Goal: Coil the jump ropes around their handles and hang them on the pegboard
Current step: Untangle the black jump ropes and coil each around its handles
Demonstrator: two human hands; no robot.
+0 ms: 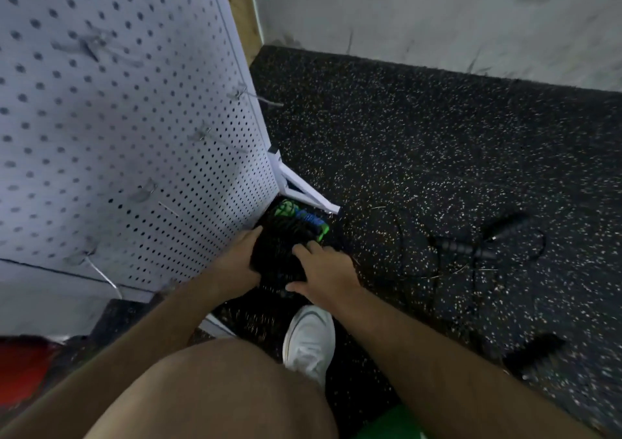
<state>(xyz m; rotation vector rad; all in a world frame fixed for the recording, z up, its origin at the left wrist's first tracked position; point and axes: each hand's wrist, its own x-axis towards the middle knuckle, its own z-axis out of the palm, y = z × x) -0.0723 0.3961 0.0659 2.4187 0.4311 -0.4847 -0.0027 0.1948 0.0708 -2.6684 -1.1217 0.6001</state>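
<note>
— Hands first: how are they seen?
— At the foot of the pegboard point(117, 118), the left hand point(235, 260) is curled round the left side of a dark bundle point(279, 250), which is gripped there. The right hand point(323, 277) is laid over the bundle's right side, fingers stretched forward and thumb spread at the near edge. Whether a grip is made cannot be told through the blur.
— Can the bundle be named?
— It cannot. Only a dark, blurred mass is shown, just right of the pegboard's lower corner.
— What else is shown, from the left?
— A red thing point(23, 368) is glimpsed below the pegboard's near-left end. Metal hooks point(101, 273) are seen jutting from the pegboard's face. A green and blue rope point(303, 218) is bunched just beyond the bundle, close against the pegboard's white foot point(303, 189). A white shoe point(309, 341) is planted nearer than the hands.
— And the rope to be coiled?
— A black rope point(471, 250) is spread loose on the speckled floor point(437, 135), well right of the pegboard, its two handles lying near each other.
</note>
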